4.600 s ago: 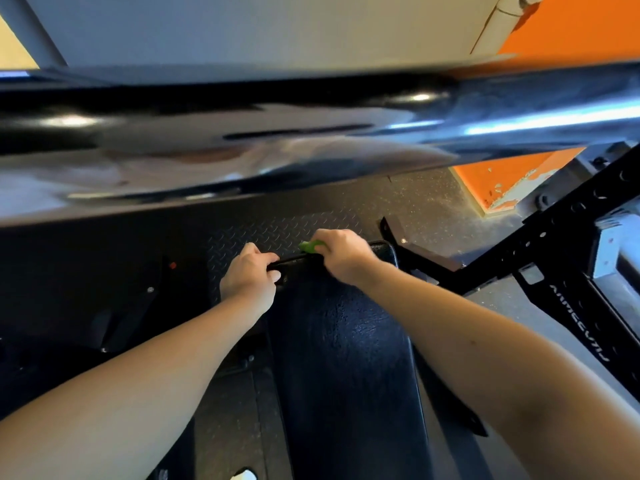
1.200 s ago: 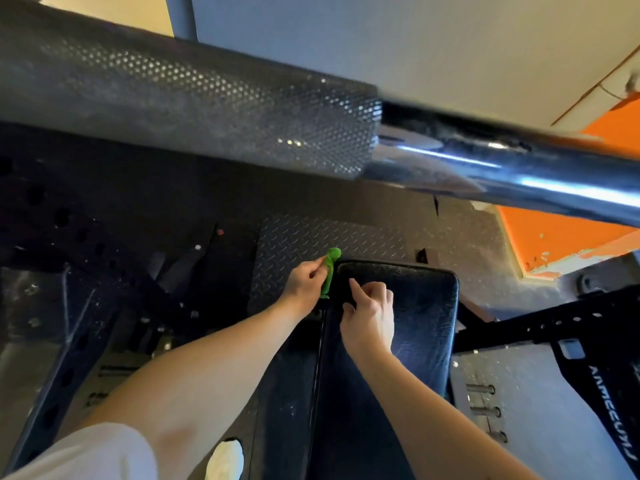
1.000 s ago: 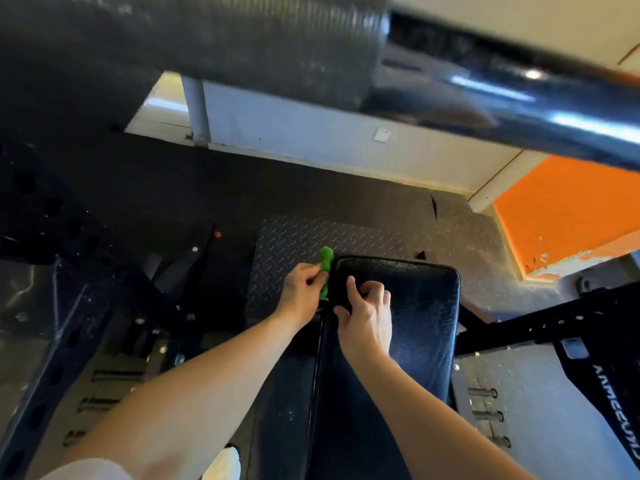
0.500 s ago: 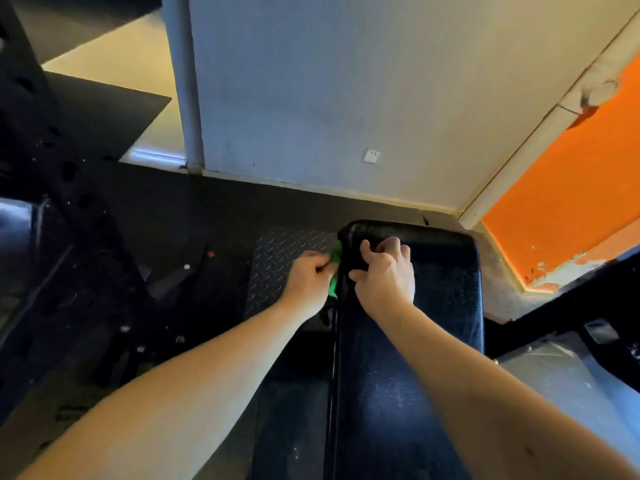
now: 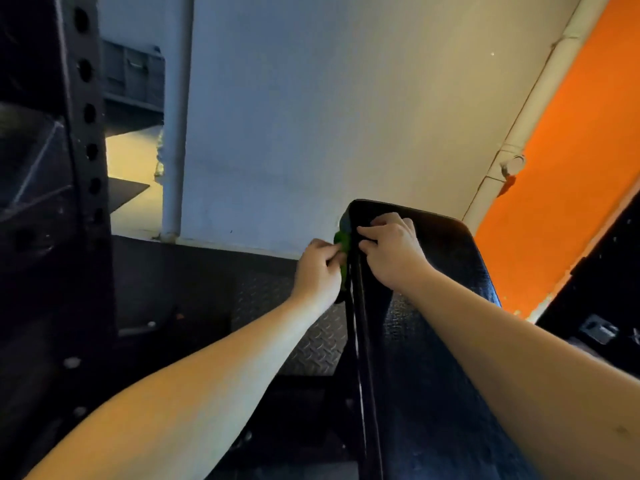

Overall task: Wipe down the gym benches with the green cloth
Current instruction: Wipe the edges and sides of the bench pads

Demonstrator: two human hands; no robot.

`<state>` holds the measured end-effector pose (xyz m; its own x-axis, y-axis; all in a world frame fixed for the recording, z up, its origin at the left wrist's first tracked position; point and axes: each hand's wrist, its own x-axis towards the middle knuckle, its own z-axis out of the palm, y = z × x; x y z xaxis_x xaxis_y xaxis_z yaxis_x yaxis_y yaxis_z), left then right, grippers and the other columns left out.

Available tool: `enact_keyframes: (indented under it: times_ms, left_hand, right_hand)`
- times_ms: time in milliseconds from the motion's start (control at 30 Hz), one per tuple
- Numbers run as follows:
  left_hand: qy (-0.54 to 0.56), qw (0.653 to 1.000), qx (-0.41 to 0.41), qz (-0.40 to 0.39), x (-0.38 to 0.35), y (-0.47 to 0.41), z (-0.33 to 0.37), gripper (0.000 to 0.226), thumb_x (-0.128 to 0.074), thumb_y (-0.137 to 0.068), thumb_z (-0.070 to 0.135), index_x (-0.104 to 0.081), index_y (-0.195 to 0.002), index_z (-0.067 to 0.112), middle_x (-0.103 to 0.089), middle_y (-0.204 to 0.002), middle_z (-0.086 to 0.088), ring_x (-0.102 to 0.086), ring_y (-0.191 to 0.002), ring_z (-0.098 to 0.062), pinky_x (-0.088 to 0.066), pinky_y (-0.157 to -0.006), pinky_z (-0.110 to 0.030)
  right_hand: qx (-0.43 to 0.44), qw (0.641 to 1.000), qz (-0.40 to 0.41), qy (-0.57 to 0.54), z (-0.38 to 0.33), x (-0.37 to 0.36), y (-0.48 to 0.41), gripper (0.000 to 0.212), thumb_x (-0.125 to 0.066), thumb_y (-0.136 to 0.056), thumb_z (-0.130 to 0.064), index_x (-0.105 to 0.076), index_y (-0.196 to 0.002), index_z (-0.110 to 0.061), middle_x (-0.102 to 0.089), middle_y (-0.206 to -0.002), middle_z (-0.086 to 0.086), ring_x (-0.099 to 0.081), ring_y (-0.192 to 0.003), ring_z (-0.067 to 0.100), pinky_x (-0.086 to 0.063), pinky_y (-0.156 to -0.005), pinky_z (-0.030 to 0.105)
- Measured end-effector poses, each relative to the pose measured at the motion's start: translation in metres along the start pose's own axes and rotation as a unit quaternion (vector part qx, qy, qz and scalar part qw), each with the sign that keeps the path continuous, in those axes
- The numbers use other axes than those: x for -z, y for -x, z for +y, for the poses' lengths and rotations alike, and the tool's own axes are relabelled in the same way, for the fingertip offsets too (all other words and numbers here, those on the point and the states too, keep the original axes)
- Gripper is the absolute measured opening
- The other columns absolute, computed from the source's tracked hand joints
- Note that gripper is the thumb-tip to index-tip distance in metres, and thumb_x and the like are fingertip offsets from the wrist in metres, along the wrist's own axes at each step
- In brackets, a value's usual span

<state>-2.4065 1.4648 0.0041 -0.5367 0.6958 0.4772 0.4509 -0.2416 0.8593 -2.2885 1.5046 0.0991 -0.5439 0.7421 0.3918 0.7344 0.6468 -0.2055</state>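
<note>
A person's left hand [image 5: 320, 268] pinches a bunched green cloth [image 5: 342, 241] against the left side edge of a black padded gym bench [image 5: 433, 341], near its far end. The right hand [image 5: 393, 252] rests on the pad's top just across that edge, fingers bent; whether they grip the edge cannot be told. Both bare forearms reach in from the bottom of the frame. Below the left hand lies dark diamond-plate flooring [image 5: 311, 344]. A black rack upright [image 5: 85, 140] punched with holes stands at far left, a white pipe [image 5: 176, 126] runs up a pale wall [image 5: 329, 98], and an orange wall [image 5: 571, 150] fills the right.
</note>
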Motion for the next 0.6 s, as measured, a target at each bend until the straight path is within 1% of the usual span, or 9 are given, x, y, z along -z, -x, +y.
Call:
enact_keyframes:
  times_ms: [67, 133, 200, 267, 333, 367, 433, 533, 600]
  left_hand:
    - [0.022, 1.000, -0.005, -0.021, 0.003, 0.038, -0.004, 0.022, -0.056, -0.102, 0.020, -0.074, -0.095, 0.010, -0.056, -0.093, -0.003, -0.057, -0.083, -0.013, -0.044, -0.075, -0.025]
    - [0.035, 0.999, 0.000, -0.042, 0.005, 0.057, -0.005, 0.026, -0.055, -0.103, 0.028, -0.073, -0.096, 0.011, -0.056, -0.097, 0.000, -0.058, -0.084, -0.007, -0.042, -0.074, -0.015]
    - [0.014, 0.999, -0.002, -0.031, 0.004, 0.048, -0.004, 0.027, -0.054, -0.103, 0.024, -0.075, -0.097, 0.009, -0.057, -0.096, 0.001, -0.056, -0.081, -0.003, -0.041, -0.071, -0.011]
    - [0.015, 1.000, 0.005, 0.006, -0.001, 0.024, -0.001, 0.023, -0.057, -0.100, 0.017, -0.077, -0.093, 0.007, -0.059, -0.090, 0.000, -0.056, -0.076, -0.007, -0.047, -0.070, -0.023]
    - [0.014, 0.999, 0.020, 0.035, -0.007, -0.005, 0.002, 0.026, -0.059, -0.097, 0.014, -0.076, -0.078, 0.009, -0.060, -0.078, -0.003, -0.055, -0.069, -0.014, -0.042, -0.062, -0.032]
    - [0.009, 0.998, 0.029, 0.050, -0.010, -0.020, 0.004, 0.031, -0.058, -0.097, 0.014, -0.071, -0.069, 0.010, -0.058, -0.069, -0.003, -0.052, -0.062, -0.016, -0.037, -0.058, -0.031]
    - [0.018, 0.996, 0.047, 0.074, -0.010, -0.039, 0.008, 0.035, -0.056, -0.098, 0.016, -0.066, -0.065, 0.009, -0.058, -0.061, -0.003, -0.048, -0.055, -0.015, -0.034, -0.052, -0.030]
    - [0.019, 0.997, 0.034, 0.072, -0.008, -0.024, 0.013, 0.037, -0.056, -0.099, 0.017, -0.063, -0.064, 0.014, -0.057, -0.068, -0.002, -0.047, -0.057, -0.009, -0.030, -0.051, -0.022]
    - [0.028, 0.998, 0.027, 0.049, -0.006, 0.006, 0.006, 0.026, -0.059, -0.099, 0.018, -0.071, -0.075, 0.015, -0.058, -0.081, -0.002, -0.054, -0.069, -0.008, -0.035, -0.056, -0.013]
  right_hand:
    - [-0.008, 1.000, 0.016, -0.015, 0.001, -0.003, 0.015, 0.038, -0.057, -0.103, -0.024, -0.062, -0.140, -0.020, -0.047, -0.136, 0.002, -0.035, -0.127, 0.025, -0.030, -0.109, 0.032]
    - [-0.008, 1.000, 0.009, -0.016, 0.000, -0.009, 0.029, 0.043, -0.059, -0.102, -0.026, -0.057, -0.144, -0.016, -0.046, -0.132, 0.004, -0.038, -0.129, 0.026, -0.031, -0.111, 0.033]
    - [-0.015, 0.999, 0.007, -0.036, 0.000, -0.014, 0.036, 0.047, -0.061, -0.101, -0.028, -0.055, -0.146, -0.015, -0.045, -0.128, 0.002, -0.044, -0.125, 0.024, -0.038, -0.110, 0.034]
    - [-0.029, 0.997, 0.008, -0.073, 0.000, -0.015, 0.033, 0.046, -0.065, -0.099, -0.029, -0.058, -0.143, -0.015, -0.045, -0.123, 0.000, -0.050, -0.116, 0.021, -0.043, -0.102, 0.032]
    - [-0.032, 0.996, 0.002, -0.081, 0.002, -0.014, 0.026, 0.045, -0.069, -0.097, -0.028, -0.061, -0.139, -0.014, -0.048, -0.124, 0.000, -0.054, -0.115, 0.021, -0.045, -0.100, 0.030]
    - [-0.032, 0.996, -0.001, -0.081, 0.004, -0.015, 0.024, 0.045, -0.070, -0.096, -0.027, -0.062, -0.138, -0.014, -0.052, -0.127, 0.001, -0.056, -0.117, 0.021, -0.045, -0.103, 0.031]
    - [-0.032, 0.996, -0.001, -0.088, 0.005, -0.018, 0.022, 0.046, -0.072, -0.093, -0.027, -0.063, -0.137, -0.014, -0.058, -0.134, 0.004, -0.059, -0.121, 0.021, -0.046, -0.109, 0.034]
    - [-0.035, 0.995, 0.002, -0.098, 0.003, -0.017, 0.024, 0.047, -0.073, -0.093, -0.028, -0.064, -0.137, -0.015, -0.060, -0.134, 0.004, -0.059, -0.122, 0.020, -0.045, -0.110, 0.034]
    - [-0.026, 0.995, -0.001, -0.091, 0.002, -0.012, 0.032, 0.045, -0.071, -0.095, -0.028, -0.063, -0.138, -0.016, -0.059, -0.130, 0.004, -0.059, -0.120, 0.020, -0.044, -0.109, 0.034]
